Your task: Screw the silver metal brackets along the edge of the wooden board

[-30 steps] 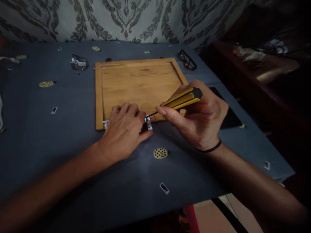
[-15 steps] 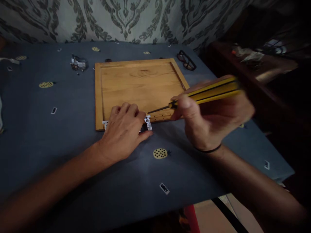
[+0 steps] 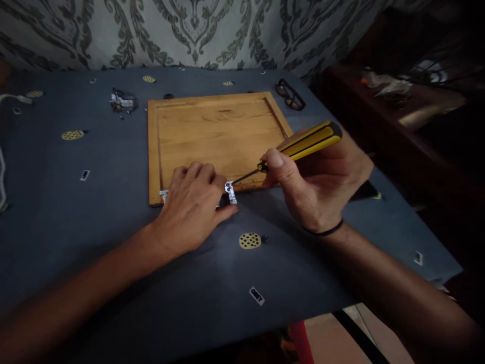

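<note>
A framed wooden panel [image 3: 220,134] lies flat on the cloth-covered table. At its near edge sits a small metal hinge [image 3: 231,194]. My left hand [image 3: 191,207] rests over that edge, with forefinger and thumb closed about the hinge; its other fingertips press on the wood. Another piece of white metal [image 3: 163,194] shows partly beside the knuckles, mostly hidden by the hand. My right hand [image 3: 322,177] grips a screwdriver [image 3: 308,142] with a yellow and black handle. The screwdriver slants down to the left, its tip at the hinge, seemingly touching it.
Metal hinge parts [image 3: 123,101] lie beyond the panel's left corner. Dark-framed eyeglasses [image 3: 290,94] are at the back right. A white cable [image 3: 15,97] runs along the left side. A dark wooden piece of furniture [image 3: 364,111] stands to the right, with clutter on it.
My right hand has moved left and slightly down, bringing the screwdriver's tip from just above the panel edge to the hinge. My left hand has stayed in place.
</note>
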